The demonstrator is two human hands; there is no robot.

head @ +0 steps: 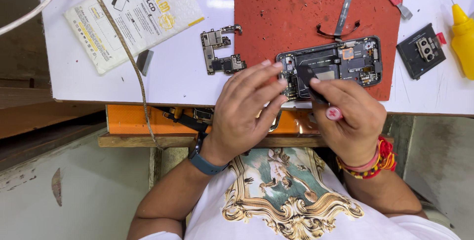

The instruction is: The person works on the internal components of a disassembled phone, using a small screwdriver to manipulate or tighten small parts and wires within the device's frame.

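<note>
Opened phone [340, 62] lies right of frame centre on red mat [276, 13], worktop [177, 77]. Left hand [244, 109] fingers [269, 72] spread loosely, tips touching phone's left end. Right hand [353, 116] fingers pinch red-capped screwdriver [321, 99], tip on phone's lower left part. Loose circuit board [219, 50] just left of mat

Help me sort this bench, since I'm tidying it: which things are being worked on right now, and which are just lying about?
In use:
- opened dark phone body on the red mat
- left hand, steadying it
- right hand, holding a black tool with a red end

Lying about:
- bare circuit board
- black camera module
- yellow squeeze bottle
- white printed packet
- loose flex ribbon
</note>
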